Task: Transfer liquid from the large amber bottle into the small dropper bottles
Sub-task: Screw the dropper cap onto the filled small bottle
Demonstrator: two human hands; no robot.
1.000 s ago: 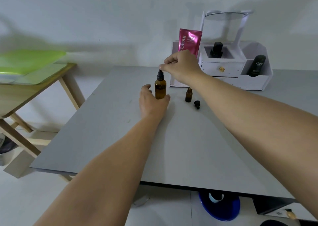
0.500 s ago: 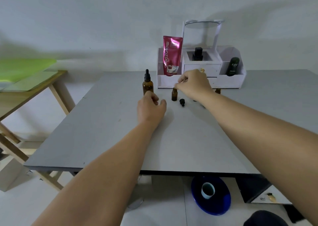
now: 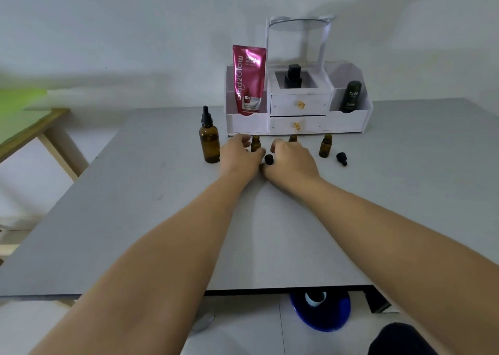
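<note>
Head view, left hand (image 3: 237,156): my grip holds small bottle (image 3: 255,144) just right of large amber bottle (image 3: 209,145).
Right hand (image 3: 293,161): grip I cannot tell; black cap (image 3: 268,159) beside it.

- Your table (image 3: 162,219): smooth matt grey.
- Your large amber bottle (image 3: 209,145): glossy brown glass.
- small dropper bottle (image 3: 255,144): same glossy amber.
- pink tube (image 3: 248,81): shiny, metallic-looking plastic.
- organizer (image 3: 345,122): matt white.
- side table (image 3: 54,138): pale wood.
</note>
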